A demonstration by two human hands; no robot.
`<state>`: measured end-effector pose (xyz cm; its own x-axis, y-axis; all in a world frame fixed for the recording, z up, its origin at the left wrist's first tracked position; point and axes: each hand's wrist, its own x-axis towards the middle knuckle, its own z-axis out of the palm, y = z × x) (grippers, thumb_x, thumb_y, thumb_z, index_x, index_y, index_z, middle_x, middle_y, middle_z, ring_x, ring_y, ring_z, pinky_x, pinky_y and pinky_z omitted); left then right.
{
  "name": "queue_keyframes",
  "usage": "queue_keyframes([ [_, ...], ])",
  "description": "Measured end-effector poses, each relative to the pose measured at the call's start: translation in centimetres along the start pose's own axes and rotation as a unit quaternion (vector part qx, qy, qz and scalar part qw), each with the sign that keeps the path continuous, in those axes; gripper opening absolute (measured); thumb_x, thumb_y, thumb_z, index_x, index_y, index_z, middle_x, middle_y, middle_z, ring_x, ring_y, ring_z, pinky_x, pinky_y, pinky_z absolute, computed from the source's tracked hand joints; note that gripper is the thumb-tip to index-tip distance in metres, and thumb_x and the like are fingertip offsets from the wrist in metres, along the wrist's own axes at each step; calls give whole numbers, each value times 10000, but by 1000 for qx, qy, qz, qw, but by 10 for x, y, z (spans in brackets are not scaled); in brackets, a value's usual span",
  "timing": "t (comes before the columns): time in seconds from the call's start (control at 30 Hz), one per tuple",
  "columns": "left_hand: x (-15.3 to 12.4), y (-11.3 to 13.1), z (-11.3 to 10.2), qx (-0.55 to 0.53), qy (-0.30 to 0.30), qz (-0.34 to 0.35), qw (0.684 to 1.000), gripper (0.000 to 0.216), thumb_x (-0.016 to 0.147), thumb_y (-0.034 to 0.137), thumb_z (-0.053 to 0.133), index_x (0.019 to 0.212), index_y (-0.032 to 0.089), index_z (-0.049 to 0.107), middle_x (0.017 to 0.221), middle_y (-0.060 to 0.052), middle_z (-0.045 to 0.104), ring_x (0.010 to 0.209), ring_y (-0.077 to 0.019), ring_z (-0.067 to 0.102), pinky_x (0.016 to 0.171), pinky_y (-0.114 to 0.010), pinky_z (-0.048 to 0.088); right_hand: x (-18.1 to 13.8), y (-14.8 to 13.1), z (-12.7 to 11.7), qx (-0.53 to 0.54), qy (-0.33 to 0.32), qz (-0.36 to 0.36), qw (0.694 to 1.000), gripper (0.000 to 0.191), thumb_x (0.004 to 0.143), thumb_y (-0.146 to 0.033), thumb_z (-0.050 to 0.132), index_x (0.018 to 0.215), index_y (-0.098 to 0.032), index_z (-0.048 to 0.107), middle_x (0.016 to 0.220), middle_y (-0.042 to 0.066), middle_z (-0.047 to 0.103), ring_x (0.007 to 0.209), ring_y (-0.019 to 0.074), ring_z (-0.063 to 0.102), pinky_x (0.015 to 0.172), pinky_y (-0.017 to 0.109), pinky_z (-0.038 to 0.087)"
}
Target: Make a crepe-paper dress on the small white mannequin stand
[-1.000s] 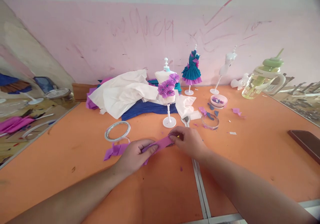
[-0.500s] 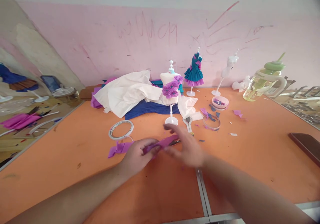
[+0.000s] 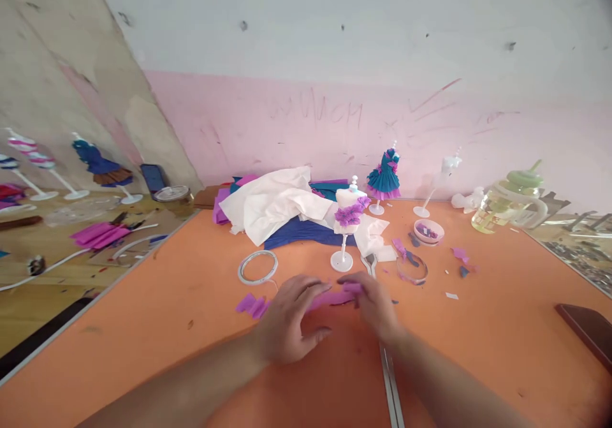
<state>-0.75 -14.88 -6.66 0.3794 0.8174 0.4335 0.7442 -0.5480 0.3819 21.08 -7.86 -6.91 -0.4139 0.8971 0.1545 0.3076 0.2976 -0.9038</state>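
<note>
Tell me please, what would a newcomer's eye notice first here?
Probably the teal dress with purple hem, on a miniature mannequin by the pink wall. Next, the white mannequin with purple ruffles, nearer and further left. Nearest, the right hand holds a purple strip beside the spread left hand.

An orange table (image 3: 454,364) stands before a scribbled wall (image 3: 296,90), pink below, grey above.

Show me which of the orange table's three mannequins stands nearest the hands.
The mannequin with purple ruffles on its front; the teal-dressed mannequin and the plain white mannequin stand farther back, nearer the wall.
</note>
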Motion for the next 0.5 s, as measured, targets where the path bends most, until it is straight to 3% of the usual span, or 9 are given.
queue_keyframes([
  [0.07,3,-11,-4,76,-24,-38,996,693,780,448,719,1399,236,491,1345,-147,564,1244,-354,493,1052,-534,377,8,7,-10,3,91,24,996,314,842,-169,436,1006,-189,703,962,58,685,709,159,638,698,317,547],
  [0.13,6,-22,-9,128,-58,-90,986,565,829,401,668,1353,228,547,1270,-138,617,1194,-343,535,1013,-526,399,12,8,-17,-26,116,25,993,293,828,-172,456,1000,-201,692,931,56,677,813,195,661,763,342,556],
  [0.23,11,-34,-12,125,-107,-117,979,250,921,214,494,1095,194,672,978,-96,689,941,-266,633,830,-415,485,9,-1,-16,-85,56,-31,994,366,798,-148,513,1114,-236,674,1073,70,673,1010,230,649,918,388,535],
  [0.3,11,-36,-10,97,-107,-100,985,262,917,128,431,996,193,672,897,-78,679,856,-235,635,758,-371,494,1,-10,-8,-109,-16,-75,991,515,806,-189,587,1316,-260,589,1265,95,618,1139,252,612,1014,414,499],
  [0.4,5,-32,-1,-2,-54,-45,998,320,882,117,490,1168,215,593,1026,-84,676,937,-227,641,805,-361,529,-10,-18,8,-116,-121,-112,980,839,746,-353,758,1502,-259,404,1470,126,491,1347,320,478,1141,470,399],
  [0.5,-1,-24,10,-90,0,43,995,499,849,129,564,1324,246,469,1222,-114,629,1109,-253,625,919,-385,550,-15,-21,20,-55,-140,-87,985,834,766,-306,743,1509,-327,365,1408,85,576,1248,304,578,1055,458,493],
])
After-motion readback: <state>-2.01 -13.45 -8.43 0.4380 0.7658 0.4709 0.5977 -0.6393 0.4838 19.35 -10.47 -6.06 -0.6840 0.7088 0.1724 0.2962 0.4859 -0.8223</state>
